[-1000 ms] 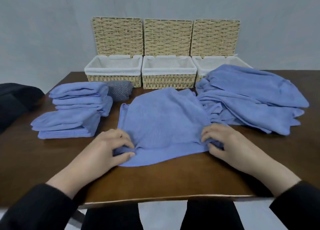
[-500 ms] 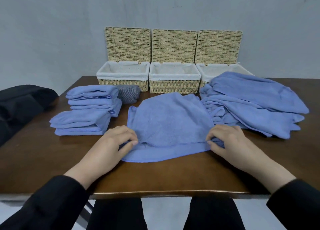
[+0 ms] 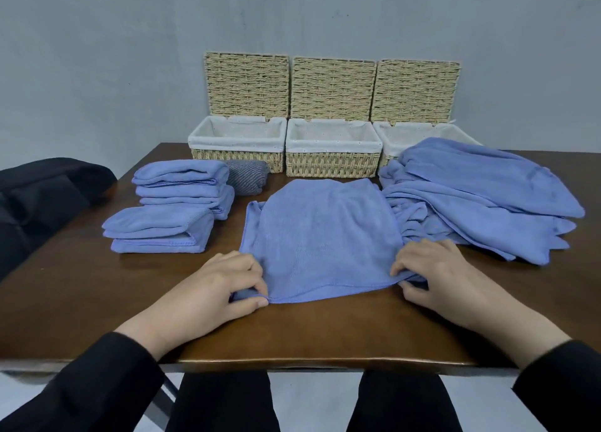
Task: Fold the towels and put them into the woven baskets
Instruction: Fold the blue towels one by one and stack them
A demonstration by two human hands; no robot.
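A blue towel (image 3: 320, 236) lies spread at the centre of the frame on a dark wooden desk (image 3: 97, 301), its near hem running between the two hands. The left hand (image 3: 216, 288) pinches the towel's lower-left corner between thumb and curled fingers. The right hand (image 3: 435, 275) grips the lower-right corner, with fingers curled over the cloth and the thumb beneath the edge.

At centre left of the frame are two stacks of folded blue towels (image 3: 175, 203); the nearer stack is lower than the farther one. A rolled grey cloth (image 3: 247, 179) lies just beside the farther stack. At centre right of the frame, a loose pile of unfolded blue towels (image 3: 481, 197) touches the spread towel's right edge.

Three woven baskets (image 3: 331, 164) stand side by side in a row at the upper centre of the frame. Each has a white fabric liner and an upright, open woven lid (image 3: 331, 86). The pile partly hides the rightmost basket.

A dark garment (image 3: 42, 187) lies at the left edge of the frame. No readable brands, labels or writing are visible.
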